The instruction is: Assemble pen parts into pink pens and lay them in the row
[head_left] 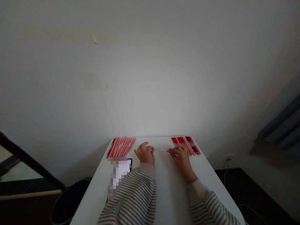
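Though faint, perhaps slim white stick (162, 150)

Left grip (145, 153): was bare from the wrist forward.
Right grip (181, 155): was bare as well, and a stretch of forearm behind it was uncovered.
Left sleeve (133, 200): was long and loose, a pale cream cloth ringed by thin dark stripes set close together. It bunched in soft folds behind the left grip.
Left cuff (147, 170): was a plain pale band that sat right behind the left grip, at the wrist.
Right sleeve (211, 209): had the same pale cloth and the same thin dark stripes running round the arm.
Right cuff (196, 187): was a plain pale band that sat further back from its grip than the left one did.
Weave: was too dim and blurred to tell.
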The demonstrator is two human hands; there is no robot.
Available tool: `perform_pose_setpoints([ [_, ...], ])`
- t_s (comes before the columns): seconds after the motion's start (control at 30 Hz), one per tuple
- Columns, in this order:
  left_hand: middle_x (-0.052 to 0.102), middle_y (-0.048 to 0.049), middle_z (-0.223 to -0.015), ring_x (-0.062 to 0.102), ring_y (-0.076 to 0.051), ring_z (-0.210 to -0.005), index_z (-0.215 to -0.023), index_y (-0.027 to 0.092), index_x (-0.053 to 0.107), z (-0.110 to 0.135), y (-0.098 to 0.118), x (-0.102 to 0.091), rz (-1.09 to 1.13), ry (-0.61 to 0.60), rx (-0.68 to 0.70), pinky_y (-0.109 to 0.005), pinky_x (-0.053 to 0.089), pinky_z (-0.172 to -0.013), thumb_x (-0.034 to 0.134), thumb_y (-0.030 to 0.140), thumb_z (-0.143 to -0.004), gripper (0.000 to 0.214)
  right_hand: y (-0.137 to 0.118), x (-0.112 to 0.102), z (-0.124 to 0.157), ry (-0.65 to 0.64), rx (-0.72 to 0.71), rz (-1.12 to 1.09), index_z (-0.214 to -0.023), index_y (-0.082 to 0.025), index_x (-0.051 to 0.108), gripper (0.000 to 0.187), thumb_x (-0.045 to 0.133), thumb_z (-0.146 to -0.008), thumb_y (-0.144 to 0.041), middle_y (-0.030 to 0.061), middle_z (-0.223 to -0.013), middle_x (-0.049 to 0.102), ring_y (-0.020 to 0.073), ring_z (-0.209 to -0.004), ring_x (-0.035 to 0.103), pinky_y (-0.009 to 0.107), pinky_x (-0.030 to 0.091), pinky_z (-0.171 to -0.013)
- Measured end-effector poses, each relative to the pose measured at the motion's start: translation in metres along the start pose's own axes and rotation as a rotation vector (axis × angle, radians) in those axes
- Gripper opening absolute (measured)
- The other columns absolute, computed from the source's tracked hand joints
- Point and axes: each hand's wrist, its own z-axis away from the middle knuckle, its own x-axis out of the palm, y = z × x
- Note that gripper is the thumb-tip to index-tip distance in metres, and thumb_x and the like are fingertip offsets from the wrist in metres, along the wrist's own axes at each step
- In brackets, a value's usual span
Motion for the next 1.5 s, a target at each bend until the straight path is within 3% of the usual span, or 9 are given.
perform_pose_setpoints([
  [0.57, 0.056, -0.0018, -0.126, 0.039, -0.026, -0.125, -0.078, 0.027, 0.068, 0.0020, 0.0014, -0.0014, 0.047, -0.044, 0.014, -0.062, 0.018, -0.108, 0.059, 0.021, -0.077, 0.011, -0.0009, -0.0008, -0.0003, -0.031, 0.000, -0.006, -0.091, -0.032, 0.073, 0.018, 0.056, -0.086, -0.032, 0.0039, -0.087, 0.065, 0.0253, -0.096, 0.048, 0.047, 0.034, -0.092],
  [0.83, 0.057, -0.0023, -0.123, 0.041, -0.025, -0.123, -0.078, 0.027, 0.068, 0.0040, 0.0007, 0.0038, 0.050, -0.008, 0.043, -0.061, 0.020, -0.108, 0.061, 0.019, -0.076, 0.011, 0.0002, 0.0017, 0.0002, -0.037, 0.001, -0.019, -0.090, -0.032, 0.073, 0.016, 0.058, -0.085, -0.030, 0.0039, -0.086, 0.065, 0.0256, -0.094, 0.048, 0.048, 0.035, -0.092],
  [1.5, 0.054, -0.0020, -0.125, 0.039, -0.025, -0.122, -0.082, 0.029, 0.069, 0.0057, 0.0031, 0.0036, 0.054, -0.096, 0.109, -0.058, 0.020, -0.108, 0.059, 0.022, -0.078, 0.013, -0.0011, 0.0010, -0.0004, -0.084, -0.026, -0.011, -0.093, -0.030, 0.072, 0.019, 0.055, -0.087, -0.030, 0.0044, -0.086, 0.064, 0.0247, -0.097, 0.047, 0.047, 0.031, -0.096],
])
